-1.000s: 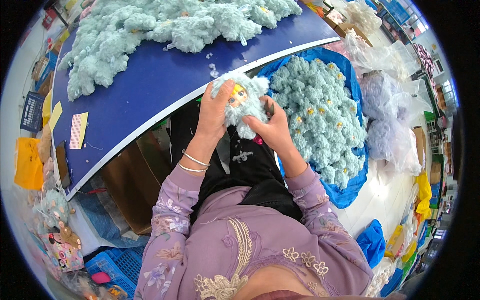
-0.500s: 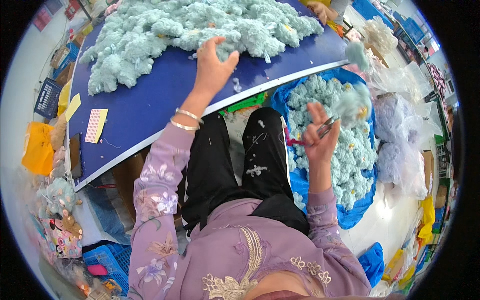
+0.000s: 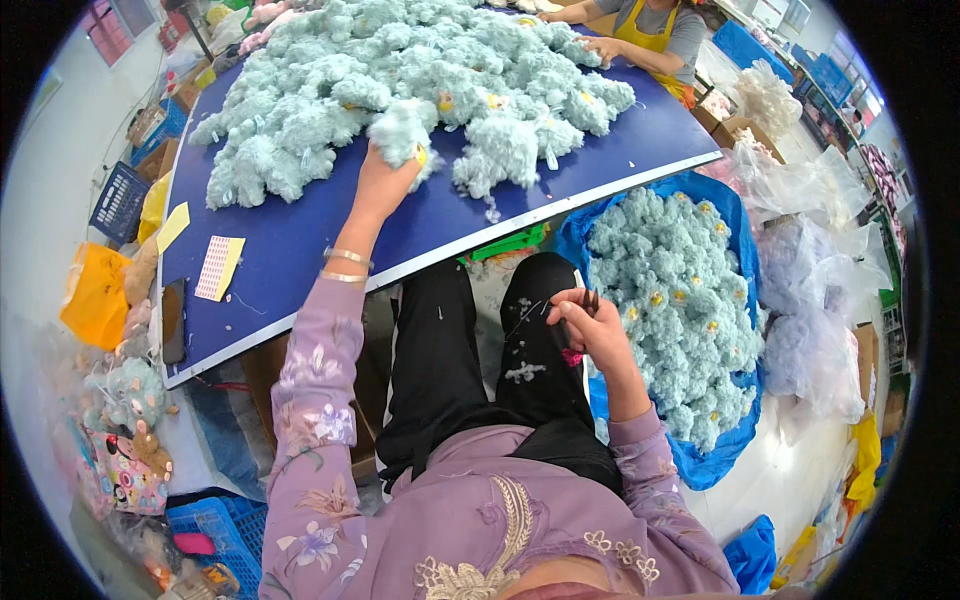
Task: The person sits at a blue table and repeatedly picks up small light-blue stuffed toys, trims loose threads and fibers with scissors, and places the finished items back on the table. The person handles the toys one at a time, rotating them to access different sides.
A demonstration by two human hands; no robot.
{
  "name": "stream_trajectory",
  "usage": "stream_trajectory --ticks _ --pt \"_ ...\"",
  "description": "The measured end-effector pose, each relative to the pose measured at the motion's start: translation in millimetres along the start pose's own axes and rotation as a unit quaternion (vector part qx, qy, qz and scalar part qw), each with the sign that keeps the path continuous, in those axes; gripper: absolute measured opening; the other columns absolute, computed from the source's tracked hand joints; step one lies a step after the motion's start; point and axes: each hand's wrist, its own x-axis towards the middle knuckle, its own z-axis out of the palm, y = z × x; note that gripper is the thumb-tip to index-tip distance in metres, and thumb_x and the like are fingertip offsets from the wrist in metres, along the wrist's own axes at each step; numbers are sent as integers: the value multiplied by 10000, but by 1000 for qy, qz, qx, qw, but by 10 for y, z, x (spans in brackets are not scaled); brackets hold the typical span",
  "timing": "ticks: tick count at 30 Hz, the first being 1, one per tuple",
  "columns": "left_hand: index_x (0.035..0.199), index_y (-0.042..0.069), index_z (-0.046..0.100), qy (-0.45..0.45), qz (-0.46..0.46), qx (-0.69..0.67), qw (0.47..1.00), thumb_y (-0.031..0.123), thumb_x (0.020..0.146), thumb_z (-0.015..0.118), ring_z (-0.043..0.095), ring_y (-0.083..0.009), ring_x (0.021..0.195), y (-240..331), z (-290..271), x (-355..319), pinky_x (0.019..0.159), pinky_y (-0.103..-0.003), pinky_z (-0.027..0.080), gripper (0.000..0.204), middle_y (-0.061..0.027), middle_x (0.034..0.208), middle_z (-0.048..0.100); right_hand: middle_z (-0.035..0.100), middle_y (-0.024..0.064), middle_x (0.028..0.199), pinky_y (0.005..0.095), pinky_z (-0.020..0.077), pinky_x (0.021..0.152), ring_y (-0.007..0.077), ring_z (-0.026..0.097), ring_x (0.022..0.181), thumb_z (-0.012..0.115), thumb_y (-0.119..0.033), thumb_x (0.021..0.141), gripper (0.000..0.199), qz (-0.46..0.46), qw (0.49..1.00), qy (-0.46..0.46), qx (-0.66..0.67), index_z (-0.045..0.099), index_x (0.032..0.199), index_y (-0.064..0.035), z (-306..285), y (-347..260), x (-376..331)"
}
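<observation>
My left hand (image 3: 386,185), at the table's near edge, is closed round a fluffy pale-blue plush piece (image 3: 402,130) with a yellow spot on it. More pieces like it lie heaped (image 3: 330,60) on the blue tabletop (image 3: 270,240). Over my right thigh, my right hand (image 3: 594,332) grips a small dark two-pointed tool, seemingly thread snips (image 3: 590,300); its points show past the fingers. Just right of that hand, an open blue bag (image 3: 703,475) on the floor is filled with pale-blue plush pieces (image 3: 680,300).
Across the table, a co-worker in a yellow apron (image 3: 648,40) has their hands at the heap. A phone (image 3: 174,320) and a sticker sheet (image 3: 219,267) lie at the table's left. Clear plastic sacks (image 3: 808,340) stand beyond the blue bag. Bits of thread and fluff cling to my trousers (image 3: 430,350).
My left hand, empty before, has taken hold of a plush piece. My right hand has come left from over the bag, where a plush piece was in the air beside it.
</observation>
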Motion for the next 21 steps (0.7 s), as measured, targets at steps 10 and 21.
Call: stream_trajectory --ticks 10,21 --pt "1300 -53 430 -182 -210 -482 831 124 811 505 623 -320 1011 602 145 -1040 817 -459 536 526 -189 1202 577 617 2 711 188 297 436 21 417 501 554 -231 941 250 -31 989 -118 -79 658 941 -5 139 -481 97" --pt "1223 22 532 -145 -167 -395 891 109 856 604 537 -126 1032 906 1033 -1411 901 -289 442 383 -38 1121 578 593 -19 907 175 318 452 7 446 571 708 -229 832 498 -75 994 77 25 516 1248 -32 479 -457 167"
